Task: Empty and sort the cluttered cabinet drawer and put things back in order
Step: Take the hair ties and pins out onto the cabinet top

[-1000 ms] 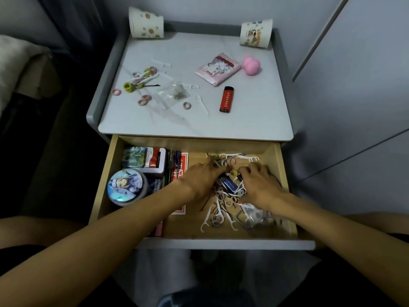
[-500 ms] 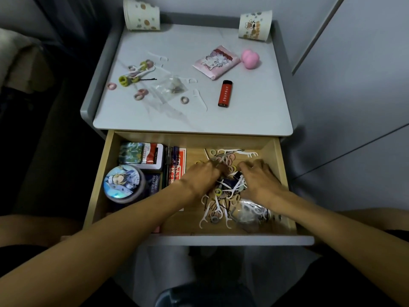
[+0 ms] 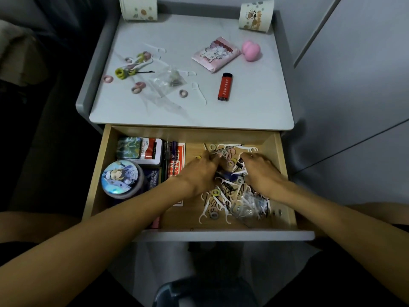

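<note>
The wooden drawer (image 3: 97, 173) is pulled out in front of me. In its right half lies a tangled pile of white floss picks, small hair ties and dark hairpins (image 3: 223, 193). My left hand (image 3: 199, 173) rests on the pile's left side, its fingertips bent down at the far edge. On the right side, my right hand (image 3: 261, 171) has its fingers curled into the pile. What each hand grips is hidden among the small things. A crumpled clear bag (image 3: 250, 207) lies at the pile's near right.
In the drawer's left half are a round illustrated tin (image 3: 120, 178), card boxes (image 3: 141, 149) and red playing cards (image 3: 177, 158). The cabinet top (image 3: 254, 111) holds hair ties (image 3: 130, 67), a clear bag (image 3: 170, 79), a red lighter (image 3: 225, 86), a pink packet (image 3: 215, 53), a pink sponge (image 3: 251, 49) and two paper cups (image 3: 255, 17).
Both hands have crept a little toward the back of the drawer through the pile, and the picks and ties beneath them have shifted. Nothing has left the drawer.
</note>
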The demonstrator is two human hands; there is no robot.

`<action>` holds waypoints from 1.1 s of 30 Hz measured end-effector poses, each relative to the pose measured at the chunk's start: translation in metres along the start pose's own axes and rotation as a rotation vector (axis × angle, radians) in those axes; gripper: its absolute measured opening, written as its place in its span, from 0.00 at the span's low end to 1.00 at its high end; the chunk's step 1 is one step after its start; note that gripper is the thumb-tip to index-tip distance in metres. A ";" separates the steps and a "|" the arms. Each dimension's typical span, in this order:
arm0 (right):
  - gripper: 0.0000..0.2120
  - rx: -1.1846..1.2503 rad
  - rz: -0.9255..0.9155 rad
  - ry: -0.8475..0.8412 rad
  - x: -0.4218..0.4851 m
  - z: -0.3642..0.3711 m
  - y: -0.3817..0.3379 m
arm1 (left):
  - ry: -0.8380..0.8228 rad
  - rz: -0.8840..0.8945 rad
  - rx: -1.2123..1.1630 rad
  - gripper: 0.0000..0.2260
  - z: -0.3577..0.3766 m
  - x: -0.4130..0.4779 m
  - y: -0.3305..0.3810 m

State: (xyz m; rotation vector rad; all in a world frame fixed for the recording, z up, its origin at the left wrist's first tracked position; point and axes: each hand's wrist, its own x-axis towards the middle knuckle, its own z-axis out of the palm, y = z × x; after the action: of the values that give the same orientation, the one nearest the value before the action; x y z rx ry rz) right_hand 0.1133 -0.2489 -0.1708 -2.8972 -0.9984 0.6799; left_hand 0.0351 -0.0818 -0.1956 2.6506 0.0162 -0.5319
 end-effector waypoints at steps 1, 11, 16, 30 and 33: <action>0.19 0.004 0.011 0.009 0.000 -0.002 0.001 | -0.029 -0.024 0.005 0.27 -0.002 0.000 0.003; 0.21 0.168 0.056 0.015 0.002 -0.022 0.007 | -0.257 -0.007 0.255 0.54 -0.005 -0.009 0.023; 0.19 0.199 0.051 0.001 0.001 -0.019 0.008 | -0.130 0.070 0.229 0.37 0.008 -0.007 0.022; 0.15 0.353 0.030 0.008 0.000 -0.024 0.008 | -0.075 0.252 0.173 0.15 0.002 -0.003 0.015; 0.11 0.395 0.002 0.008 -0.012 -0.036 0.002 | -0.056 0.223 0.021 0.16 -0.014 -0.011 0.012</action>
State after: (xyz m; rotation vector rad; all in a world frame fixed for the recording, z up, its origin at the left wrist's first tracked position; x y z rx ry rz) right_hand 0.1202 -0.2524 -0.1341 -2.5554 -0.7580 0.7642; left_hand 0.0316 -0.0860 -0.1748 2.6124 -0.2992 -0.5333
